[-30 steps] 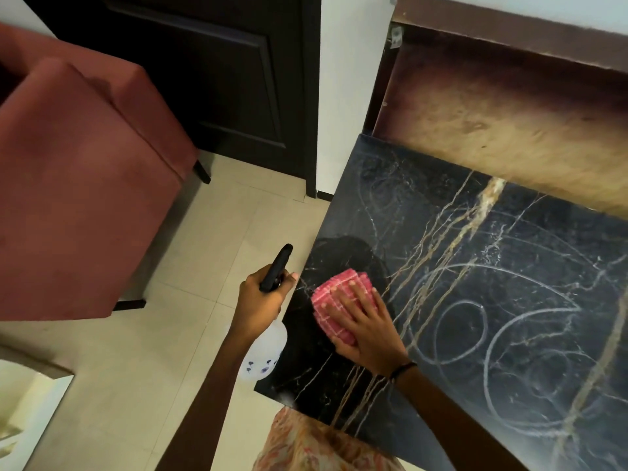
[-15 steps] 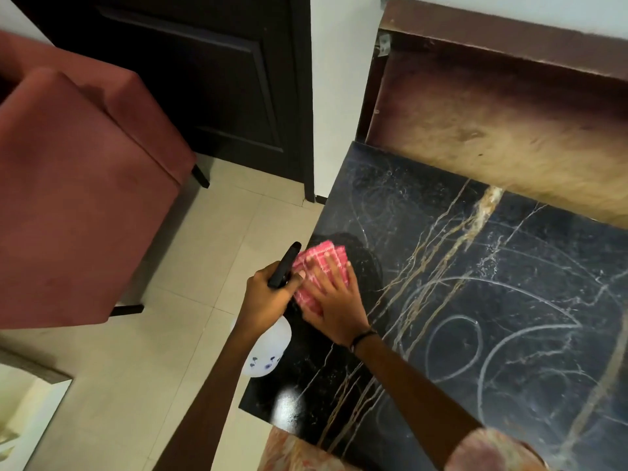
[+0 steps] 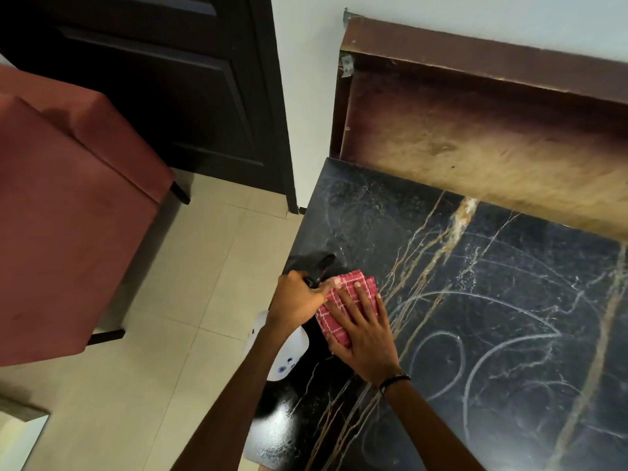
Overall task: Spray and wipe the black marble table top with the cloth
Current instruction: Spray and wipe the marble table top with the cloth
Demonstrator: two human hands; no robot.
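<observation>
1. The right hand (image 3: 363,338) lies flat on the cloth (image 3: 346,302), fingers (image 3: 360,297) spread and pressing it to the desk (image 3: 475,317) near its left edge, lower centre of the frame.
2. The left hand (image 3: 295,300) is curled tight round the neck of the bottle (image 3: 283,353), just left of the cloth and touching its corner; the white body hangs beside the desk edge, over the floor (image 3: 170,334).
3. The cloth is folded, its long axis running up-left to lower-right, mostly under the right palm, so the right hand does the wiping.
4. Pale swirls and streaks lie to the right of the cloth, across the middle and right of the frame; the next stroke likely needs to head that way.
5. A glossy patch shows below the hands, at the near corner.
</observation>
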